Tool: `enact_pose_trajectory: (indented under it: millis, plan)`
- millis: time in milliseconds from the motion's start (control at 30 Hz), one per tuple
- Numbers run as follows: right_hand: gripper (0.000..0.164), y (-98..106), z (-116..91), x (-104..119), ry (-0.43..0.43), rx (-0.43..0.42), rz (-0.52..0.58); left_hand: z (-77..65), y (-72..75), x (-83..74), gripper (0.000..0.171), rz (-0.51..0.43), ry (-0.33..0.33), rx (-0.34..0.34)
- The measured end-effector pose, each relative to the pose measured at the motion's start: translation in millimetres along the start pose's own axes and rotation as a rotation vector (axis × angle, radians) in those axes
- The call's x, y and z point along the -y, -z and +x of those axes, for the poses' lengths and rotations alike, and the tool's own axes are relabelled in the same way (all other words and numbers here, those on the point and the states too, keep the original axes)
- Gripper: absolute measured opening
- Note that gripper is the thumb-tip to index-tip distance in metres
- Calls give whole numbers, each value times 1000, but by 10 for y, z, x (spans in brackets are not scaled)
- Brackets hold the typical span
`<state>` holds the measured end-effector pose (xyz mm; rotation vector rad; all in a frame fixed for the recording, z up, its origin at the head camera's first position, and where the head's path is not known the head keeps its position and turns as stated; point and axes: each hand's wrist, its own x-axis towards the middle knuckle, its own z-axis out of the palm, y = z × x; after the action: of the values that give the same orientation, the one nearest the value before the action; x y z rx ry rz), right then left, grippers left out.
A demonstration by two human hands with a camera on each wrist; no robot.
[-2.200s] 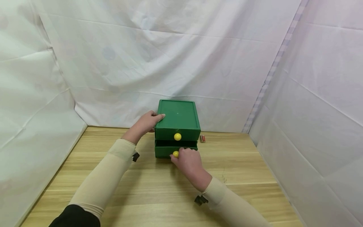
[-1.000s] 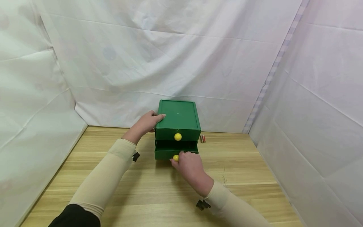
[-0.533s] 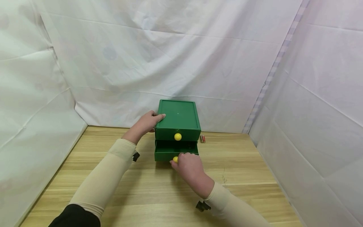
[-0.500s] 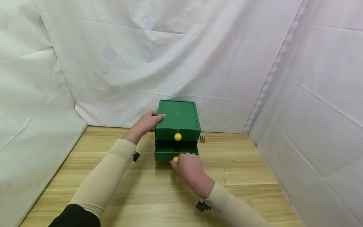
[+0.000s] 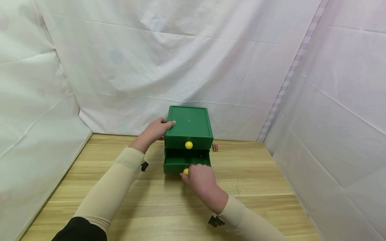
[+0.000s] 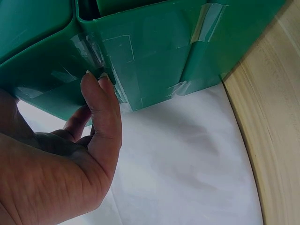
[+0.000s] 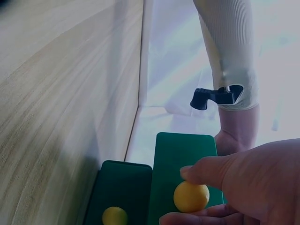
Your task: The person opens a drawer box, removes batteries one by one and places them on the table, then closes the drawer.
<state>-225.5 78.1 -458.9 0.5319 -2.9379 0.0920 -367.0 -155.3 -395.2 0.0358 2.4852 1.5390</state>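
A green two-drawer cabinet (image 5: 189, 122) stands on the table near the back cloth. My left hand (image 5: 154, 130) grips its left edge, thumb on the top; the left wrist view has bent fingers (image 6: 105, 112) touching the taped green side. The lower drawer (image 5: 173, 168) is pulled partway out, and its yellow knob (image 5: 186, 171) is pinched by my right hand (image 5: 202, 182), which hides part of the drawer front. Above it the upper drawer, with another yellow knob (image 5: 188, 145), is closed. The right wrist view has thumb and fingers around a yellow knob (image 7: 191, 196).
Two small red-and-silver cylinders, like batteries (image 5: 215, 147), lie on the wooden table (image 5: 150, 207) just right of the cabinet. Small specks show inside the lower drawer's right side. White cloth (image 5: 181, 60) hangs behind and along both sides.
My right hand has moved a little toward me with the lower drawer's knob, and the drawer has slid further out. My left hand keeps its place on the cabinet.
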Motion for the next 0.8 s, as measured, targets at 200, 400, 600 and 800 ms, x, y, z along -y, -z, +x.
enact_pose_trajectory:
  millis: [200, 400, 600, 800]
  plan:
    - [65, 12, -30, 7, 5, 8, -6, -13, 0, -11, 79, -11, 1, 5]
    - [65, 35, -59, 20, -2, 39, -20, -23, 0, -19, 79, -24, -2, 7]
    - [67, 52, -90, 33, 9, 37, -48, -31, 2, -18, 79, -28, -5, 10]
    - [68, 69, -117, 40, 19, 41, -61, -27, 7, -6, 78, -20, -11, 8]
